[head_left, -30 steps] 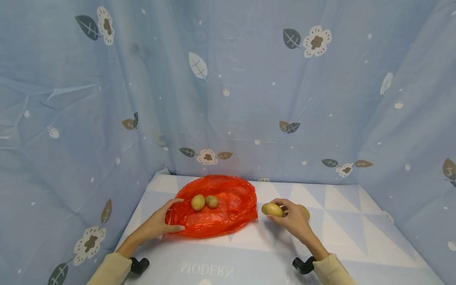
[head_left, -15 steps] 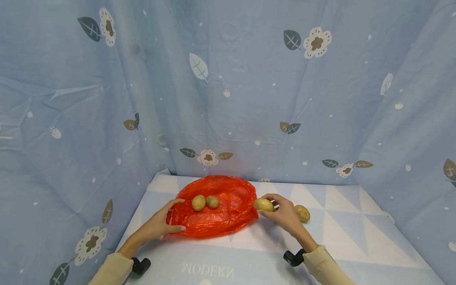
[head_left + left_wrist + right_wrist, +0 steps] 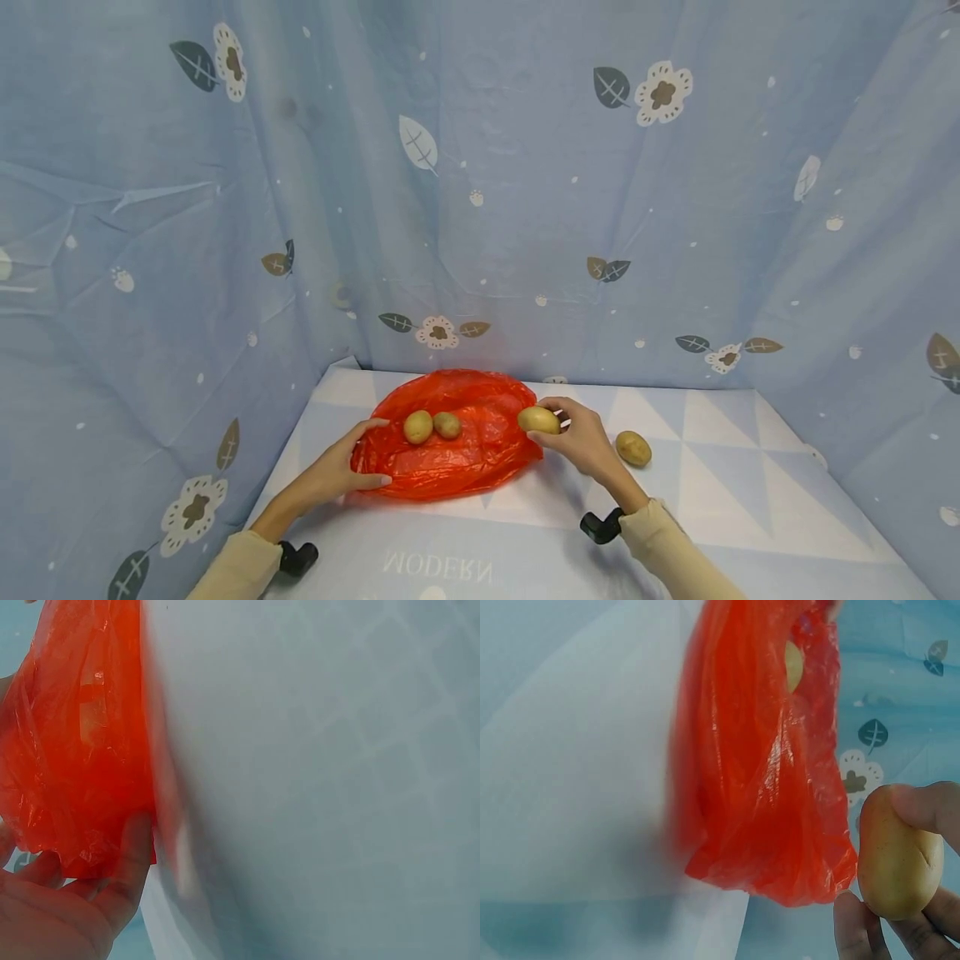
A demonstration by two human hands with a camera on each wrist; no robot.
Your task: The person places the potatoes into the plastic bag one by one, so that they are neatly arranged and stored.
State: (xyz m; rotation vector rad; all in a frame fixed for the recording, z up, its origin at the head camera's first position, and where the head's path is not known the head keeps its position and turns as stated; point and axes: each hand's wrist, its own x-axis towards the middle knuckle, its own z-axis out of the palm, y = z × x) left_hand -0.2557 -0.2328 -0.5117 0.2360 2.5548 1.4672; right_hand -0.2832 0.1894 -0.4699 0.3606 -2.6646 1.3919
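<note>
A red plastic bag (image 3: 480,467) stands with its mouth spread at the back left of the table. Inside it lie two potatoes, a larger potato (image 3: 417,427) and a smaller potato (image 3: 447,425). My left hand (image 3: 333,468) rests against the bag's left end, thumb and fingers spread wide along its sides; the left wrist view shows the thumb lying straight on the red plastic. My right hand (image 3: 581,437) pinches a smooth yellow potato (image 3: 896,859) between thumb and fingers, at the bag's right rim. Another potato (image 3: 633,448) lies on the table, right of that hand.
The table (image 3: 720,492) has a pale cover with triangles and lettering. Blue patterned curtains (image 3: 495,208) hang behind it and on both sides. A black wrist device (image 3: 298,558) sits by each sleeve.
My right hand has carried its potato left and slightly up to the bag's right rim, away from the potato on the table. The left hand and the bag have stayed put.
</note>
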